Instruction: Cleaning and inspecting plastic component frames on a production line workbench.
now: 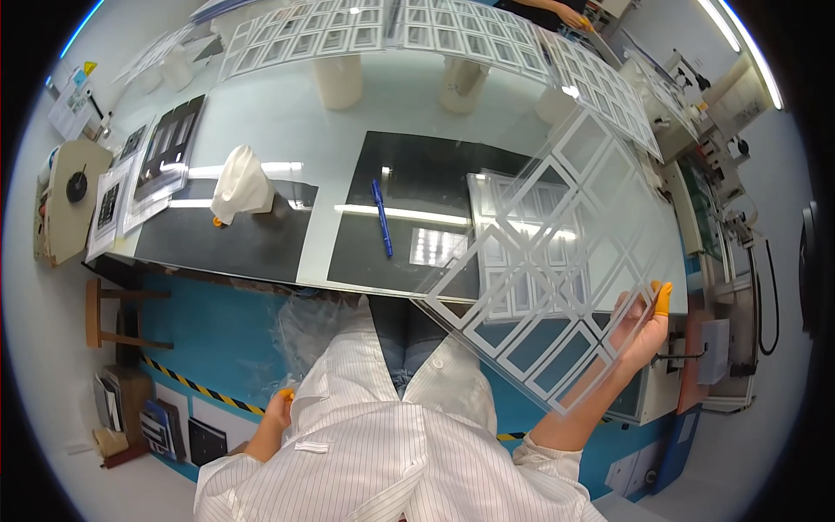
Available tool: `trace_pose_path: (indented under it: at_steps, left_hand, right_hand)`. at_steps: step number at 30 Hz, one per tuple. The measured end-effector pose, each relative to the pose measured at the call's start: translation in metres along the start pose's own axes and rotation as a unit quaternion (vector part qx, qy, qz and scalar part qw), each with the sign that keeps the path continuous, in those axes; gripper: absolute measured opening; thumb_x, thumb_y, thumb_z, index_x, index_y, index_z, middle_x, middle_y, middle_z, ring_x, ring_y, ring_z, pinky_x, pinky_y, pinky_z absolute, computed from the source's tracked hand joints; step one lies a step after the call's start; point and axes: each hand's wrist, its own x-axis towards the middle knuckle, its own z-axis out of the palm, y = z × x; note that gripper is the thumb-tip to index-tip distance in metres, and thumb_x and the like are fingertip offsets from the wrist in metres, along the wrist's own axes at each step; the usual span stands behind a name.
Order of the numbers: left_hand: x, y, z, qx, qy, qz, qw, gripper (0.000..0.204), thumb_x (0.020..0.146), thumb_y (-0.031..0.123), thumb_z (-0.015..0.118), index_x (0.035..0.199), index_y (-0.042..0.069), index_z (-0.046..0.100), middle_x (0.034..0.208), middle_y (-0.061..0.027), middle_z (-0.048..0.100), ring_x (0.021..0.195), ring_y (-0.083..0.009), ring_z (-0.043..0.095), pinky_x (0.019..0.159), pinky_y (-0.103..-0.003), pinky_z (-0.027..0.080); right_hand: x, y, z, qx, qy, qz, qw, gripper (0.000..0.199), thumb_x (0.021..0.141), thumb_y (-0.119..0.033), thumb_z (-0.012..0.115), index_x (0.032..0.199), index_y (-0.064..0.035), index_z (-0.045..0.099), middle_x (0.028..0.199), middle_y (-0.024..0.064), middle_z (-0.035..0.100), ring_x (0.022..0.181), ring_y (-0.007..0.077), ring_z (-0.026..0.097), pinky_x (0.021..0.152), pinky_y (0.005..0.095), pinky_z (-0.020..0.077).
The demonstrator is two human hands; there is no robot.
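Observation:
My right hand (644,326), an orange finger cot on one finger, grips the right edge of a clear sheet (531,261) printed with white-outlined rectangles. The sheet is tilted over the table's front right edge. Through it shows a stack of similar sheets (513,196) on the table. Low at my left side, my left hand (280,409) is closed, with orange on a fingertip. Crumpled clear plastic film (317,335) hangs from its fingers in front of my striped coat, its lower part hard to make out.
On the glass-topped table (335,187) lie dark mats (348,252), a blue pen (382,217) and a white tissue bundle (242,183). Patterned sheets (165,148) lie at left. A raised row of framed sheets (339,30) spans the back. Another person's hand (571,16) shows far off.

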Motion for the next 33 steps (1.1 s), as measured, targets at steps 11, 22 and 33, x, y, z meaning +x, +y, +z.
trace_pose_path:
  at_steps: [11,22,33]
  left_hand:
    - [-0.002,0.197,-0.082,0.351,-0.035,0.109,0.929,0.030,0.075,0.022,0.056,0.094,0.001,0.064,0.097,-0.0194,0.062,0.089,-0.0309,0.061,0.074,-0.040,0.050]
    - [-0.254,0.463,-0.200,-0.294,-0.048,0.469,0.832,0.019,0.089,0.012,0.051,0.099,-0.001,0.061,0.081,-0.0051,0.061,0.069,-0.0125,0.054,0.068,-0.023,0.044]
    - [-0.269,0.489,-0.178,-0.365,-0.140,0.545,0.742,0.025,0.086,0.014,0.059,0.104,-0.004,0.060,0.073,-0.0058,0.060,0.055,-0.0087,0.052,0.054,-0.019,0.044]
  right_hand:
    - [-0.017,-0.005,0.005,0.013,0.035,0.001,0.999,0.024,0.088,-0.023,0.056,0.082,-0.0001,0.057,0.059,0.0030,0.046,0.044,0.0098,0.030,0.039,0.0222,0.0263]
    - [-0.025,0.002,0.014,0.023,0.021,0.003,0.999,0.026,0.090,-0.024,0.052,0.084,0.0003,0.056,0.060,0.0021,0.044,0.045,0.0085,0.029,0.042,0.0205,0.0261]
    - [-0.015,0.006,-0.012,-0.064,-0.048,0.007,0.997,0.017,0.089,-0.022,0.053,0.089,-0.0056,0.056,0.076,0.0016,0.057,0.052,0.0065,0.043,0.042,0.0188,0.0263]
